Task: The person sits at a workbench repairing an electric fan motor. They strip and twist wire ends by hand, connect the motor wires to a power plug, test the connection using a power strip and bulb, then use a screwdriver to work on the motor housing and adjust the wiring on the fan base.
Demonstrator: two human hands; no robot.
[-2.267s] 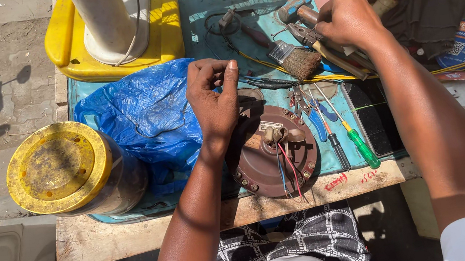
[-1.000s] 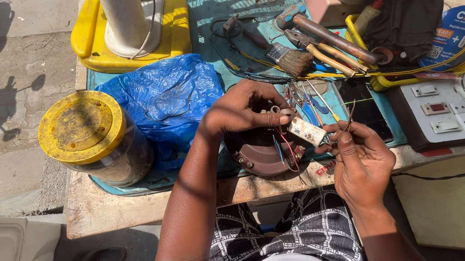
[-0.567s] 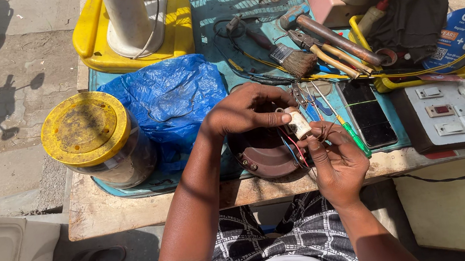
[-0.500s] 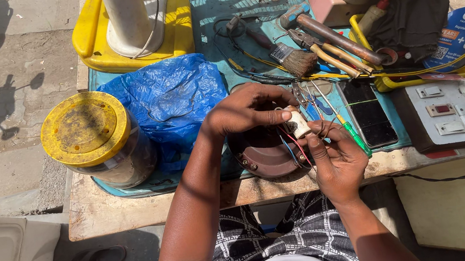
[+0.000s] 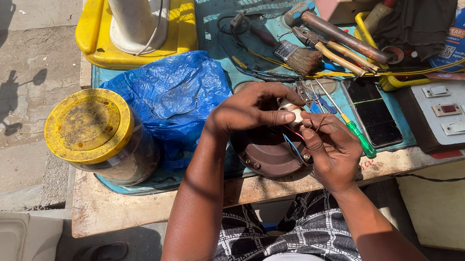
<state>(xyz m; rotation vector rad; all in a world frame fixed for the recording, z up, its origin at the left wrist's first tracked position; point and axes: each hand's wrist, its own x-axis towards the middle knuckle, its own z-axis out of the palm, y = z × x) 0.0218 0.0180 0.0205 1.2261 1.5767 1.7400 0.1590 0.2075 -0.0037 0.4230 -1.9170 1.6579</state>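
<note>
A round brown device housing (image 5: 269, 154) with red and blue wires lies at the near edge of the workbench. My left hand (image 5: 251, 110) pinches a small cream-coloured part (image 5: 293, 115) above it. Fingers of my right hand (image 5: 332, 150) hold the thin wires (image 5: 294, 140) that run from the housing up to that part. Both hands meet over the housing's right side, hiding much of its inside.
A jar with a yellow lid (image 5: 89, 123) and a blue plastic bag (image 5: 170, 97) sit left. A brush (image 5: 302, 57), hammer (image 5: 323, 24), green screwdriver (image 5: 357, 130), dark phone (image 5: 372, 109), switch-and-socket board (image 5: 461, 116) lie right. A yellow base with a white post (image 5: 132, 17) stands behind.
My right hand came back from the tools at the far right to the housing and took the wires. My left hand lowered onto the small part.
</note>
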